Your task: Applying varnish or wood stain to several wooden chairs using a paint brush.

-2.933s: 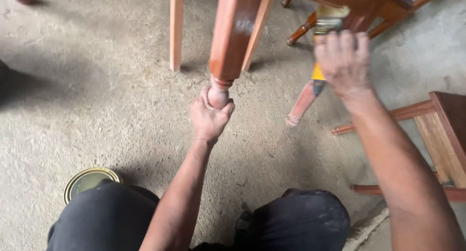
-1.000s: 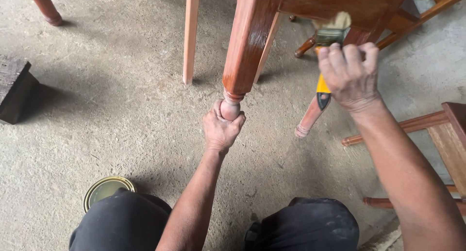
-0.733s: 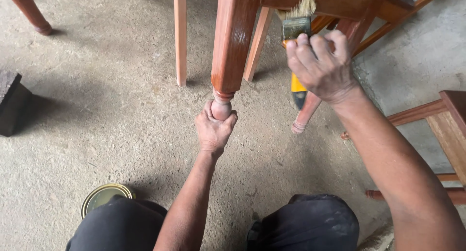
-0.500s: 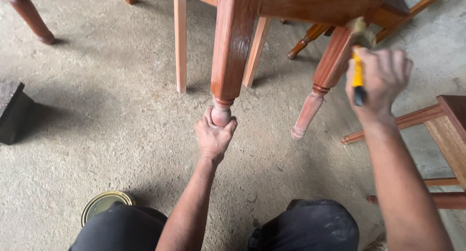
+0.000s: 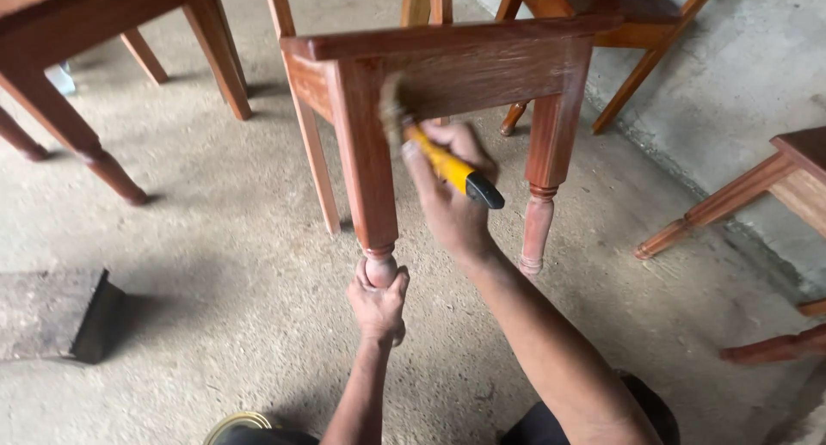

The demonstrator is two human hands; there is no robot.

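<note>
1. Standing at the centre of the frame, a reddish-brown wooden stool with square upper legs and turned lower ends (image 5: 447, 67) is seen on the rough grey concrete floor (image 5: 215, 239).
2. The rounded foot of the near front leg (image 5: 370, 178) is gripped by the left hand (image 5: 377, 303), whose fingers are wrapped closed about the turned knob.
3. A paintbrush with a yellow handle and black tip (image 5: 447, 165) is held by the right hand (image 5: 447, 196), its fingers curled tight round the handle; the bristles are laid against the apron just beside the leg top.
4. The stool is judged stiff and moderately heavy; its glossy surface may be wet and slippery, so the bare turned foot seems the safest place for a hold.
5. The brush is judged light, with soft bristles and a hard, smooth handle best held mid-length.
6. A dark rectangular block (image 5: 60, 312) lies at the lower left, and the rim of a round metal tin (image 5: 237, 423) shows at the bottom edge.
7. Other reddish wooden furniture (image 5: 86, 41) is seen at the upper left and right edges.
</note>
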